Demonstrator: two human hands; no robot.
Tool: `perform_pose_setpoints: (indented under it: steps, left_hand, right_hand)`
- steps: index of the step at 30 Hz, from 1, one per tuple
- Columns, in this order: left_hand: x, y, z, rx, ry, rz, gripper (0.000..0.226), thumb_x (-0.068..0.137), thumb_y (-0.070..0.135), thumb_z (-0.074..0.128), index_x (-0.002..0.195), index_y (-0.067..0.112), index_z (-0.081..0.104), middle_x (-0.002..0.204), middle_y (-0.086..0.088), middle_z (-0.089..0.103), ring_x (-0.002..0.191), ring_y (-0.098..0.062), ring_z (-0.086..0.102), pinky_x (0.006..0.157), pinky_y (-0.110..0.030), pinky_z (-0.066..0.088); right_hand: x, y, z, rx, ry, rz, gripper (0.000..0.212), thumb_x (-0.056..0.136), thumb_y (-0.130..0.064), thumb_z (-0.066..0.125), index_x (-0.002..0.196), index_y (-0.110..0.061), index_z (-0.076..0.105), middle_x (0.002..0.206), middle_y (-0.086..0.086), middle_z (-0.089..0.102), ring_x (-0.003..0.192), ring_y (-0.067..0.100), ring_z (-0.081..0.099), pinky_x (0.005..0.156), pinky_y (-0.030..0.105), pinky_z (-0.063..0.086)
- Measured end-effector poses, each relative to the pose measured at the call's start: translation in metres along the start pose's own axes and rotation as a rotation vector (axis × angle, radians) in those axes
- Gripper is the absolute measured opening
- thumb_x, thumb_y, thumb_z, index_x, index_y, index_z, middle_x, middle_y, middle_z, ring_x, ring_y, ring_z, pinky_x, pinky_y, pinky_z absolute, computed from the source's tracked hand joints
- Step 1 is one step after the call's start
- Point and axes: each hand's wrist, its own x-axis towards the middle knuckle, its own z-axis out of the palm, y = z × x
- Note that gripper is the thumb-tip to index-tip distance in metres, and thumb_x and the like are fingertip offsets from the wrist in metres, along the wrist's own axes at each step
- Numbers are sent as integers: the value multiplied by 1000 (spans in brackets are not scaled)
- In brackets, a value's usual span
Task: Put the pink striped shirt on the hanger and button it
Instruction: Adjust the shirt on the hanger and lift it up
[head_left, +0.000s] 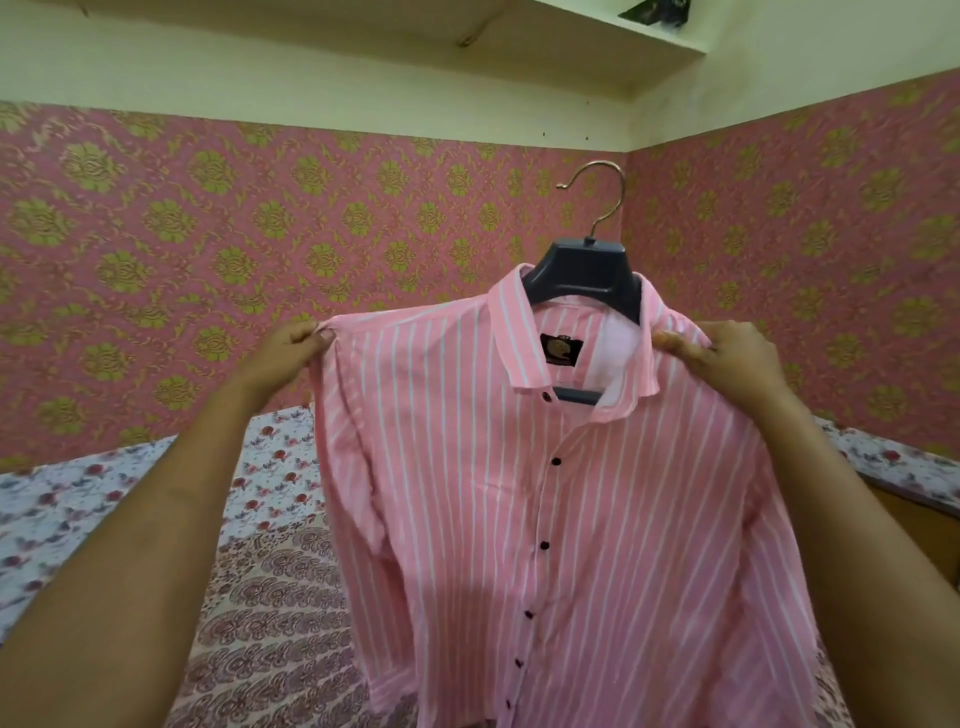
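1. Bed (78, 519): at the lower left I see it under a floral sheet, lying behind and below the raised garment.
2. Left hand (288, 348): fingers curled, pinching the shoulder edge of the pink striped shirt (519, 493). The cloth runs rightward from this grip.
3. Shirt: I see it hanging in the air between the two hands, front facing me, its body dropping well below both grips.
4. Buttons (556, 461): dark, in a line down the front. The collar lies open at the top. I cannot tell whether the lower ones are fastened.
5. Hanger (587, 275): dark body seated inside the collar, metal hook (602, 202) standing above it. It sits between the hands, nearer the right one.
6. Right hand (727, 358): fingers curled, gripping the shirt's other shoulder just beside the collar.
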Motion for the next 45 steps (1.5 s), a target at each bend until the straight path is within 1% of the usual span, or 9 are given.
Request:
perform_pose_setpoints:
  steps: [6, 10, 14, 20, 24, 31, 36, 40, 45]
  left_hand:
    - [1, -4, 16, 392, -272, -166, 19, 90, 6, 52, 106, 6, 63, 99, -8, 62, 98, -22, 55, 91, -38, 43]
    - [-5, 17, 31, 120, -83, -29, 37, 89, -5, 40, 114, 15, 59, 119, -5, 57, 105, -16, 49, 89, -32, 40]
    - [-10, 43, 54, 81, -355, 124, 34, 93, 32, 52, 126, 25, 51, 123, 6, 52, 112, -12, 48, 94, -30, 36]
    - [-7, 30, 82, 272, -209, 280, 62, 60, 64, 55, 99, 17, 66, 94, -7, 68, 83, -25, 60, 69, -36, 43]
    - [-4, 35, 77, 261, -160, 341, 35, 58, 56, 57, 67, 22, 54, 62, 0, 52, 59, -11, 46, 55, -26, 32]
    - [3, 34, 61, 269, -174, 330, 74, 51, 63, 52, 82, -4, 63, 70, -9, 54, 62, -14, 44, 54, -28, 27]
    - [0, 31, 53, 239, -210, 339, 36, 52, 59, 57, 63, 26, 65, 55, 9, 53, 51, -1, 44, 51, -21, 30]
    - [-7, 31, 55, 150, -194, 302, 15, 62, 37, 65, 55, 27, 56, 58, 3, 47, 49, -1, 38, 50, -24, 29]
    - [-8, 25, 54, 194, -172, 293, 12, 67, 36, 66, 57, 31, 60, 49, 11, 49, 48, -1, 37, 48, -22, 27]
  right_hand:
    - [3, -2, 2, -20, -36, -50, 79, 56, -83, 22, 53, -7, 43, 49, 7, 44, 47, 24, 43, 48, 30, 26]
    - [6, 3, 7, -108, -48, -53, 90, 60, -85, 27, 67, 0, 56, 59, 14, 56, 57, 30, 52, 49, 29, 29]
    - [4, -10, 15, -114, -73, -67, 72, 65, -76, 33, 54, -5, 41, 50, 8, 44, 50, 26, 44, 47, 29, 23]
    - [-5, -18, 18, -21, -83, -31, 70, 66, -78, 30, 59, -11, 49, 52, 2, 46, 56, 26, 48, 54, 32, 32]
    - [-23, 2, 22, 245, 9, 115, 83, 78, -79, 22, 77, -7, 63, 77, 16, 64, 77, 32, 58, 66, 36, 41]
    - [-37, 36, 35, 445, 168, 444, 58, 96, -49, 31, 51, -12, 30, 52, 8, 34, 53, 19, 31, 51, 32, 17]
    - [-26, 48, 22, 435, 366, 346, 64, 95, -43, 43, 61, 8, 62, 58, 18, 57, 58, 22, 51, 58, 32, 34]
    - [-20, 42, 21, 344, 180, 276, 59, 95, -45, 42, 53, -5, 50, 50, 7, 44, 59, 23, 44, 55, 33, 25]
    - [-26, 18, 19, 388, 103, 158, 58, 87, -63, 36, 85, -16, 70, 82, 6, 67, 83, 24, 60, 75, 38, 45]
